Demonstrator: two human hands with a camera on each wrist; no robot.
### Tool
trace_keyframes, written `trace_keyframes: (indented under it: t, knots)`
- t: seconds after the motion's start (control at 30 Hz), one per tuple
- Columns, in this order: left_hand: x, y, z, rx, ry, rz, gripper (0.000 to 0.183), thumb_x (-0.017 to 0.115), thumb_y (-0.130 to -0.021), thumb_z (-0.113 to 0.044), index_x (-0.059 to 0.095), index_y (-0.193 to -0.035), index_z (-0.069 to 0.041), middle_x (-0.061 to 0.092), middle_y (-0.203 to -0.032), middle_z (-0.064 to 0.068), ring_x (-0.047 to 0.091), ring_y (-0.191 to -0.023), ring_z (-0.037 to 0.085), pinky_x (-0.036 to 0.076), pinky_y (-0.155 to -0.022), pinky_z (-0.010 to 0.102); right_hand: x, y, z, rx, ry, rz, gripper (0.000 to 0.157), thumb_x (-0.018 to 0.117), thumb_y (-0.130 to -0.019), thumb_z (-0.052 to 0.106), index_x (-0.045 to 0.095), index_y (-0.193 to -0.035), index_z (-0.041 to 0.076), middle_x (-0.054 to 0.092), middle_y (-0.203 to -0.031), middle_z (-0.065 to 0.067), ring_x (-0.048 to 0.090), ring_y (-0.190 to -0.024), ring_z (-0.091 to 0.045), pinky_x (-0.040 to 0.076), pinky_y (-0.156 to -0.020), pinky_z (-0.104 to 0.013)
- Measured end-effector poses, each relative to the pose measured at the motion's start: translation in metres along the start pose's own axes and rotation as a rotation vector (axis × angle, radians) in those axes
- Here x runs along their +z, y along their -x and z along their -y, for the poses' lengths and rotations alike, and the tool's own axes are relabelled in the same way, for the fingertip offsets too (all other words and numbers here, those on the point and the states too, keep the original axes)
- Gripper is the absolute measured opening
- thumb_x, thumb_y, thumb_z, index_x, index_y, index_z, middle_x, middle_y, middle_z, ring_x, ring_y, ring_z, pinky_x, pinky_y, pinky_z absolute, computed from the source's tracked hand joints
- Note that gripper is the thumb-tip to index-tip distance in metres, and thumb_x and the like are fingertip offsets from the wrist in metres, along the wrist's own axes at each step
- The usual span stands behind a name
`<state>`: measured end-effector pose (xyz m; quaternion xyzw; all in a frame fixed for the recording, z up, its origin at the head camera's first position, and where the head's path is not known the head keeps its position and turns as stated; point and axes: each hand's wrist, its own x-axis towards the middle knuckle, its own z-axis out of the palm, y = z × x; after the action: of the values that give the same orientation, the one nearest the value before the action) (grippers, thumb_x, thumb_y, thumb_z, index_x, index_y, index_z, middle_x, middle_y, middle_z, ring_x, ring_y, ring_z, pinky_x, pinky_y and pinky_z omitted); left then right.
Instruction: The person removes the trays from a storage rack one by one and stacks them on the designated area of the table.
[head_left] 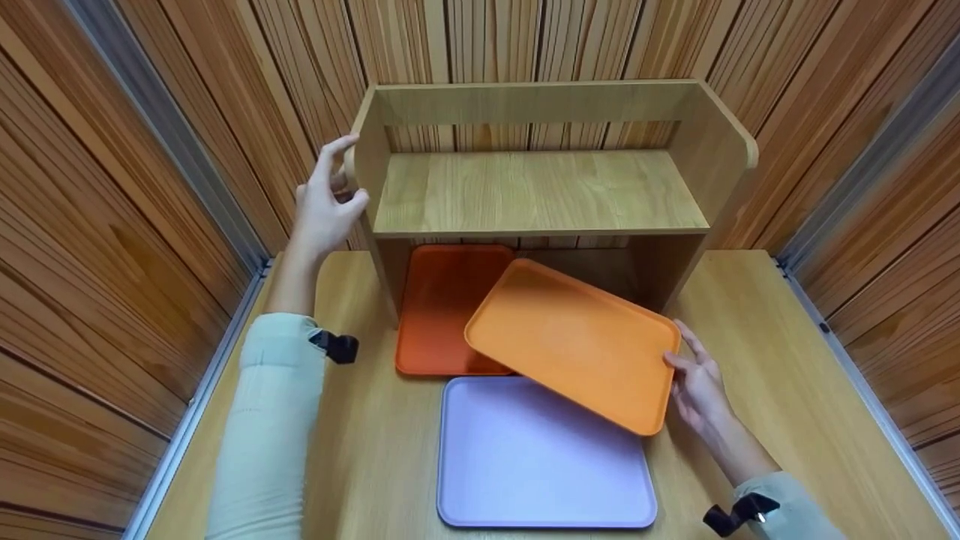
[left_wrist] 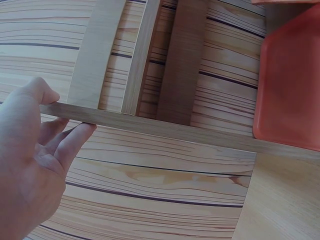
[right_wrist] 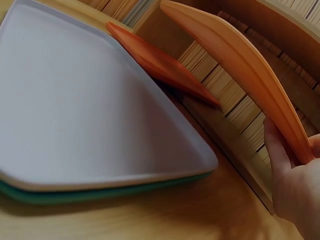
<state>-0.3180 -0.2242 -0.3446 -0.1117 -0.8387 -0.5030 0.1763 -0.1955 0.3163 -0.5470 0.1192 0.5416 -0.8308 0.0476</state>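
My right hand (head_left: 701, 390) pinches a light orange tray (head_left: 574, 341) by its right short edge, thumb over the rim. The tray is held tilted above the others, its far corner reaching in under the shelf. My left hand (head_left: 326, 202) grips the upper left side panel of a small wooden shelf (head_left: 540, 191); in the left wrist view the thumb and fingers (left_wrist: 75, 145) lie on opposite sides of the panel edge. A red-orange tray (head_left: 450, 322) lies partly inside the lower left space of the shelf. In front is a lilac tray (head_left: 540, 472), partly covered by the orange one.
Beneath the lilac tray, the right wrist view shows a green tray (right_wrist: 100, 196). The shelf stands on a wooden table (head_left: 360, 450) against a plank wall (head_left: 495, 37). Plank walls with grey metal strips close off both sides.
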Motion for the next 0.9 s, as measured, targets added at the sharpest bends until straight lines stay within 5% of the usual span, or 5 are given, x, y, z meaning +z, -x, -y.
trace_keyframes:
  t: [0.1, 0.23, 0.33, 0.6, 0.9]
  knots:
    - [0.000, 0.001, 0.000, -0.003, 0.000, 0.003, 0.072, 0.058, -0.105, -0.003, 0.045, -0.170, -0.032, 0.063, -0.163, 0.017, 0.074, -0.135, 0.029, 0.058, -0.092, 0.027, -0.006, 0.002, 0.002, 0.031, -0.011, 0.015, 0.065, 0.048, -0.117, 0.002, 0.031, -0.173, 0.030, 0.080, -0.124, 0.016, 0.080, -0.092, -0.004, 0.067, -0.080, -0.020]
    - [0.000, 0.001, 0.000, -0.003, 0.003, 0.002, 0.072, 0.058, -0.105, -0.003, 0.044, -0.170, -0.031, 0.062, -0.164, 0.019, 0.072, -0.141, 0.032, 0.063, -0.105, 0.041, -0.013, 0.005, 0.006, 0.062, 0.011, 0.040, 0.071, 0.048, -0.118, 0.004, 0.023, -0.179, 0.029, 0.079, -0.127, 0.020, 0.080, -0.104, -0.004, 0.068, -0.092, -0.023]
    - [0.001, 0.000, 0.001, 0.002, 0.006, 0.001, 0.072, 0.058, -0.105, -0.003, 0.045, -0.170, -0.030, 0.062, -0.164, 0.020, 0.072, -0.142, 0.032, 0.063, -0.111, 0.049, -0.019, 0.007, 0.006, 0.061, 0.042, 0.053, 0.071, 0.050, -0.118, 0.006, 0.023, -0.180, 0.029, 0.080, -0.126, 0.020, 0.080, -0.105, -0.004, 0.067, -0.093, -0.023]
    - [0.001, 0.000, 0.001, -0.009, 0.004, 0.006, 0.073, 0.057, -0.104, -0.002, 0.045, -0.170, -0.031, 0.060, -0.166, 0.019, 0.070, -0.143, 0.031, 0.062, -0.109, 0.047, -0.034, 0.010, 0.000, -0.012, 0.061, 0.138, 0.052, 0.048, -0.116, -0.001, 0.059, -0.149, 0.037, 0.087, -0.116, 0.004, 0.085, -0.096, -0.010, 0.070, -0.083, -0.028]
    - [0.001, -0.001, 0.002, 0.006, 0.018, 0.004, 0.071, 0.058, -0.106, -0.002, 0.045, -0.170, -0.029, 0.056, -0.169, 0.022, 0.067, -0.147, 0.035, 0.061, -0.115, 0.057, -0.051, 0.013, 0.002, 0.002, 0.164, 0.210, 0.056, 0.049, -0.116, -0.001, 0.059, -0.152, 0.041, 0.086, -0.120, 0.004, 0.085, -0.104, -0.013, 0.071, -0.089, -0.032]
